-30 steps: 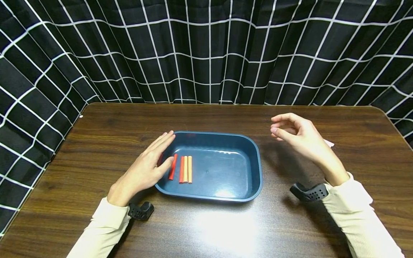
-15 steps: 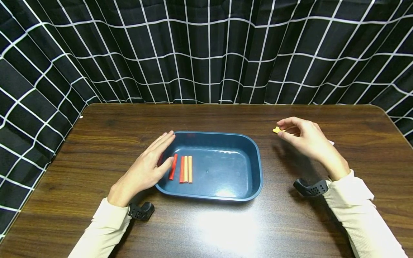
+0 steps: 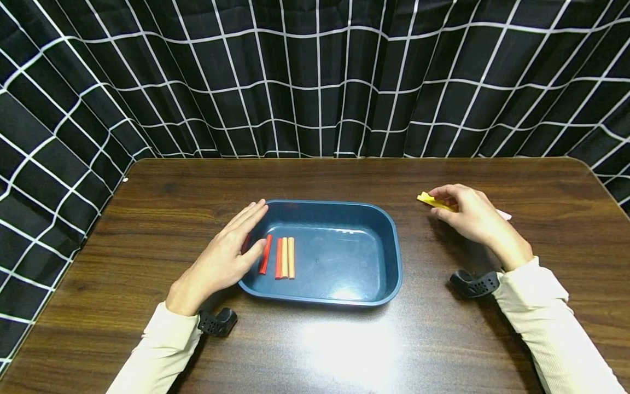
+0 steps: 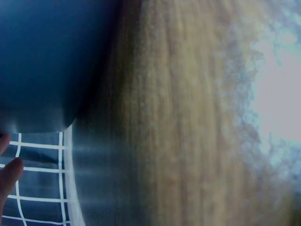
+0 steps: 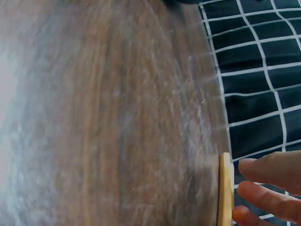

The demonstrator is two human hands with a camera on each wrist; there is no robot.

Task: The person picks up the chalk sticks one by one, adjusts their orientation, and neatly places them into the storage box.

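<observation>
A blue tray [image 3: 334, 262] is met at its left end by the left hand [image 3: 216, 257], whose fingers are laid straight along the rim, with the thumb spread apart from them and extended over the inside. Beside the thumb, a red stick [image 3: 265, 262] is seen lying at a slight slant on the tray floor; a little to its right, a second red stick [image 3: 278, 258] and two pale yellow sticks [image 3: 291, 258] are lined up side by side. To the right of the tray, toward the far side of the brown table [image 3: 315, 180], some yellow pieces [image 3: 428, 200] are framed by the right hand [image 3: 470, 216], the thumb being placed on the near side and the curved fingers on the far side. Whether the pieces are clamped or only surrounded cannot be told, and their number is partly concealed by the hand. In the right wrist view, a long yellow edge is shown just beside the fingertips [image 5: 247, 165]. A pale pink item [image 3: 504, 214], partly covered, is placed behind the right hand. Behind the table, a black curtain [image 3: 330, 98] is hung, crossed by white lines
</observation>
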